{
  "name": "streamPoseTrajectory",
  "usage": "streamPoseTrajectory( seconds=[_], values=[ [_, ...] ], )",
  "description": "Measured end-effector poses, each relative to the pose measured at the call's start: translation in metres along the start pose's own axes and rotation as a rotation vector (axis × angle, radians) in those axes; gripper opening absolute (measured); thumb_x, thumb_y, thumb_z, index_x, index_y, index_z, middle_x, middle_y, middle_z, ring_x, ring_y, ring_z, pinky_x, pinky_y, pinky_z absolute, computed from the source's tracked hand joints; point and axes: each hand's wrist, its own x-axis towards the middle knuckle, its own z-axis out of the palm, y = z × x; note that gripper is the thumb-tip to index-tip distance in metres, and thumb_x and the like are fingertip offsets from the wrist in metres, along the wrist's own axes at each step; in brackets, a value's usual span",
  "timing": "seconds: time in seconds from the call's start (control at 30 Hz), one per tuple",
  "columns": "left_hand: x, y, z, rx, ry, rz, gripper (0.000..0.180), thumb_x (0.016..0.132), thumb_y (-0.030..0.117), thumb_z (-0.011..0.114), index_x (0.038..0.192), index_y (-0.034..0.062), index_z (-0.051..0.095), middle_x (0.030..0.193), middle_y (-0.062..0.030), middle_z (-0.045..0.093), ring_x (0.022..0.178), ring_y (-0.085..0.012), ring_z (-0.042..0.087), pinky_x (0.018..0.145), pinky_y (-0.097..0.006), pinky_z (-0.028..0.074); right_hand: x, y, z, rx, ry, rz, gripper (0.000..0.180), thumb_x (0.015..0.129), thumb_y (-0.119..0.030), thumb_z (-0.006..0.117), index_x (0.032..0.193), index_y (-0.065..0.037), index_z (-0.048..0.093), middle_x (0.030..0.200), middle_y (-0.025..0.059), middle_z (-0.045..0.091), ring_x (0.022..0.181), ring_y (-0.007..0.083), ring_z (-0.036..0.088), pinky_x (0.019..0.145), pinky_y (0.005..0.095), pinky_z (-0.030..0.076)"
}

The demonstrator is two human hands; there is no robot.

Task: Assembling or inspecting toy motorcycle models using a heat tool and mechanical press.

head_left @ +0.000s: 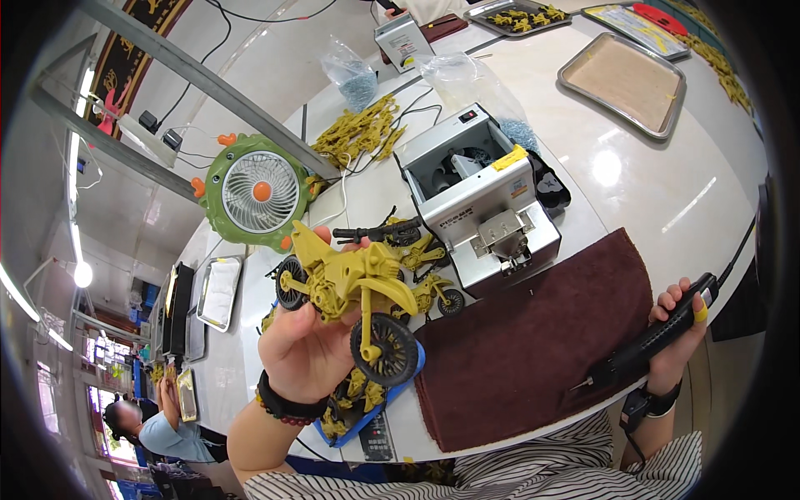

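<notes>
My left hand (302,360) is closed around a yellow toy motorcycle (354,279) with black wheels and black handlebars, held up above the table with its front wheel toward me. At the right, my right hand (682,346) grips a black electric screwdriver (637,348). Its thin tip points left, over a dark brown cloth (533,333), apart from the motorcycle. More toy motorcycles (427,283) stand just behind the held one. Beneath my left wrist is a blue tray (385,417) with yellow and black pieces in it, partly hidden by my hand and the motorcycle.
A silver screw-feeder-like machine (479,196) stands behind the cloth. Beyond it are a pile of yellow parts (358,129), clear bags (354,79) of small bluish pieces and a metal tray (621,83). A green fan (254,196) is at left; another person (171,429) works farther left.
</notes>
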Motion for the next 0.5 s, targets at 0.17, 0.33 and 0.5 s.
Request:
streamPoseTrajectory(
  seconds=[0.17, 0.33, 0.5],
  values=[
    [-0.003, 0.002, 0.001, 0.034, 0.019, 0.01, 0.069, 0.075, 0.009, 0.051, 0.133, 0.0102, 0.014, 0.132, -0.0193, 0.025, 0.122, -0.0317, 0.029, 0.1, -0.044, 0.027, 0.0, -0.001, 0.0, 0.001, -0.004, -0.004, 0.024, 0.081, -0.02, 0.055, 0.093, -0.006, 0.041, 0.077, 0.0038, 0.044, 0.068, 0.0125, 0.046, 0.058, 0.0231, 0.042],
    [-0.002, 0.002, -0.001, 0.13, -0.03, 0.034, 0.069, 0.075, 0.012, 0.05, 0.134, 0.0107, 0.013, 0.13, -0.0195, 0.029, 0.121, -0.0319, 0.031, 0.101, -0.047, 0.025, 0.0, 0.0, -0.001, 0.013, 0.004, -0.002, 0.025, 0.081, -0.02, 0.054, 0.095, -0.006, 0.04, 0.078, 0.0039, 0.044, 0.068, 0.0122, 0.046, 0.058, 0.0233, 0.042],
    [-0.003, 0.004, -0.011, -0.151, -0.202, -0.013, 0.059, 0.077, 0.015, 0.047, 0.13, 0.0058, 0.021, 0.124, -0.0194, 0.038, 0.11, -0.0336, 0.043, 0.092, -0.051, 0.035, 0.001, -0.001, -0.007, 0.015, -0.041, 0.011, 0.025, 0.082, -0.018, 0.053, 0.098, -0.005, 0.039, 0.08, 0.0036, 0.041, 0.07, 0.0116, 0.043, 0.059, 0.0224, 0.04]
  ],
)
